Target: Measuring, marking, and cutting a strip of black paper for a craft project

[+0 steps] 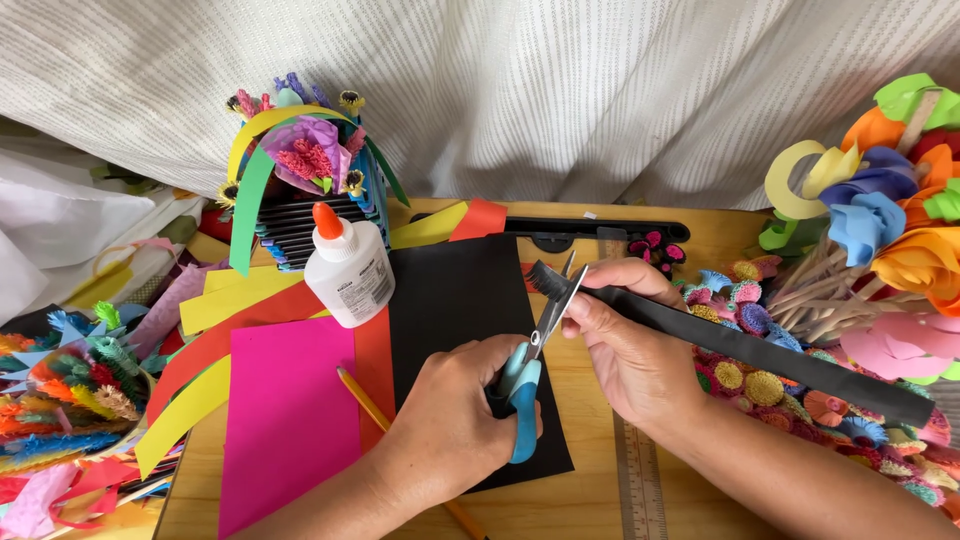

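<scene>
The left hand (pixel 450 420) is gripping blue-handled scissors (pixel 530 365), their blades closing on the fringed end of a black paper strip (pixel 760 350) that the right hand (pixel 625 340) is pinching above the bench (pixel 590 480).

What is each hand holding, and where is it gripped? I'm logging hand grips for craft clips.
The left hand holds blue-handled scissors by the handle loops. The right hand pinches a long black paper strip near its fringed end, beside the blades.

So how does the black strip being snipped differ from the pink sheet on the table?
The black strip is long and narrow; the pink sheet is broad and rectangular. The strip is held up by the right hand, its end fringed where the scissors in the left hand meet it; the sheet lies flat, uncut. Both look like craft paper.
</scene>
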